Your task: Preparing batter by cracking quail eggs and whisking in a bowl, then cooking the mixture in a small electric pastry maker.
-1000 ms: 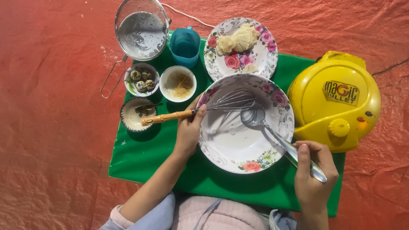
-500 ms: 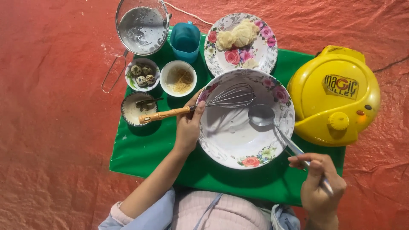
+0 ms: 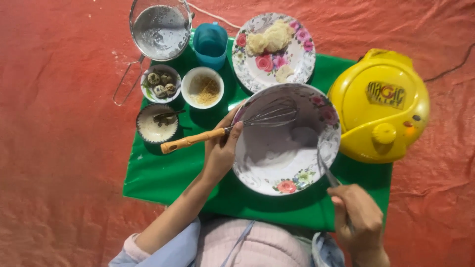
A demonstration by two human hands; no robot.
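Bowl [image 3: 277,173] with flowers sits on green cloth [image 3: 163,173], white batter inside. My left hand [image 3: 221,151] grips bowl rim, whisk [image 3: 232,127] lying across. My right hand [image 3: 358,217] closed round ladle [image 3: 324,165] handle. Yellow cooker [image 3: 378,106] just beside bowl.

bowl [image 3: 277,168]: floral, white batter inside, on green cloth
ladle [image 3: 324,165]: metal, slanted in bowl
whisk [image 3: 232,129]: wooden-handled, across rim

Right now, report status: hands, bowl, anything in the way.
Left hand on floral bowl rim, by whisk. Right hand grips ladle handle, scoop in bowl. Yellow appliance close at right.
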